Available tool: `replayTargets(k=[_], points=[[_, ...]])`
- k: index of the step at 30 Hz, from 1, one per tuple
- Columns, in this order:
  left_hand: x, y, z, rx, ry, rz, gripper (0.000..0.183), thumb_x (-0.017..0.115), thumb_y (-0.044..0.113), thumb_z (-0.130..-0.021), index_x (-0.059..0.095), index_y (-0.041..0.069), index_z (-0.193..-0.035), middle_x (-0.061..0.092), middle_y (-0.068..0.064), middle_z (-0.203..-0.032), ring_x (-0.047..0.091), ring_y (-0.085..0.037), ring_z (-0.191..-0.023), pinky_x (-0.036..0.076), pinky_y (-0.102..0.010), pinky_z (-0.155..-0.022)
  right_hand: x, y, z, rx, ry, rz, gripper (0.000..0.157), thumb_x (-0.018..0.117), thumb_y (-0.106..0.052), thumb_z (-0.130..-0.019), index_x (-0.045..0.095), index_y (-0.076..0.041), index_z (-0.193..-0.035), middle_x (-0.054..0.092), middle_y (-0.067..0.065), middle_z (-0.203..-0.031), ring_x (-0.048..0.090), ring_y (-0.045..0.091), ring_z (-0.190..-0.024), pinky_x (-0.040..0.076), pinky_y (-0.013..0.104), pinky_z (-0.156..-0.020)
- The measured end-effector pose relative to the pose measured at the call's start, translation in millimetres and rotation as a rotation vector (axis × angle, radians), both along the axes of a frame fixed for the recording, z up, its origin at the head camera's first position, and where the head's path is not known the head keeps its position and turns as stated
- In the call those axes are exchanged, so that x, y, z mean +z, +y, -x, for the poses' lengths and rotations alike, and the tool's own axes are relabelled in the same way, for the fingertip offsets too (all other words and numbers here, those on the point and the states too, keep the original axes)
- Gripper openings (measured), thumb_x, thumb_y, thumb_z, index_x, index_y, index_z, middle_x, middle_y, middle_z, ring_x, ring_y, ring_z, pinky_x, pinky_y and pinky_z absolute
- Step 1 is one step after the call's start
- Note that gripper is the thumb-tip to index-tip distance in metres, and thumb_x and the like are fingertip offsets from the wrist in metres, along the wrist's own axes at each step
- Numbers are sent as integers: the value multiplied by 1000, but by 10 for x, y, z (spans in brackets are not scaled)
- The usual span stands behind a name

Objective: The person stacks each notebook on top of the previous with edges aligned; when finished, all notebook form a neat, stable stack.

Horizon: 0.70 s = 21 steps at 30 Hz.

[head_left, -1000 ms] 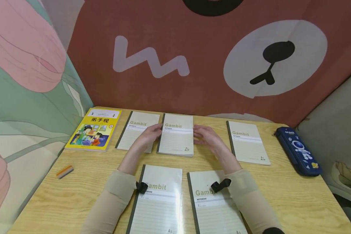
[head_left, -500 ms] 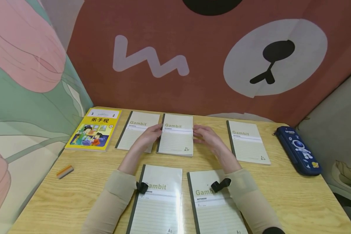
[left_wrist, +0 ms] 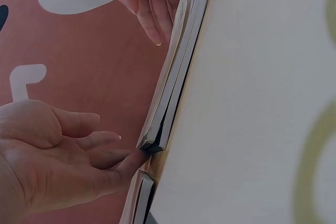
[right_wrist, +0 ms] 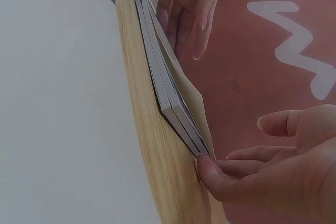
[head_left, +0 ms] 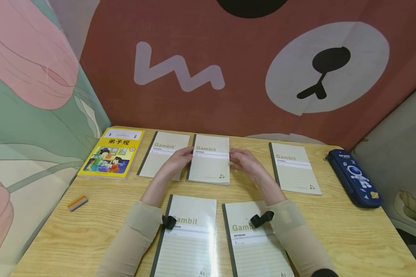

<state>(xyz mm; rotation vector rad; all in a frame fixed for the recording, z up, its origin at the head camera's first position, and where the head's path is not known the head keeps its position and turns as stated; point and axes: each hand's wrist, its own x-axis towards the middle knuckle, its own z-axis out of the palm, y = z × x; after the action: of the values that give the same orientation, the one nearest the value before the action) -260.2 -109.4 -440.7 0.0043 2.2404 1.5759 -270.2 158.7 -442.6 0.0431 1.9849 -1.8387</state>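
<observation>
In the head view, a stack of two white Gambit notebooks [head_left: 209,165] with dark spines lies at the back middle of the table. My left hand [head_left: 176,161] is at its left edge, reaching over part of another Gambit notebook [head_left: 150,165]. Against the right edge is my right hand [head_left: 249,163]. The left wrist view shows the left hand [left_wrist: 58,156] with a fingertip touching the stack's spine corner, thumb apart. In the right wrist view, fingertips of the right hand [right_wrist: 273,169] meet the page edges, and the top cover [right_wrist: 191,95] lifts slightly from the pages.
Two Gambit notebooks, a left one [head_left: 187,246] and a right one [head_left: 256,254], lie in front under the forearms. Another notebook [head_left: 292,173] and a blue astronaut pencil case [head_left: 355,179] are at right. A yellow picture book [head_left: 111,154] and an orange-grey eraser [head_left: 78,203] lie at left.
</observation>
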Motion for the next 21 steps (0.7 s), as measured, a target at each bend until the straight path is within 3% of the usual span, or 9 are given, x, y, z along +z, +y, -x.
replayTargets(k=[21], points=[[17,5,-18,13,27,-22,53,40,17,-111,31,5,-161,30,-21,-167,36,-36,-152,41,-51,-122,57,-34,-55,-26,-10,7,57,39,-10,-108,21,7,-160,32,27,-164,37,41,-150,38,54,-124]])
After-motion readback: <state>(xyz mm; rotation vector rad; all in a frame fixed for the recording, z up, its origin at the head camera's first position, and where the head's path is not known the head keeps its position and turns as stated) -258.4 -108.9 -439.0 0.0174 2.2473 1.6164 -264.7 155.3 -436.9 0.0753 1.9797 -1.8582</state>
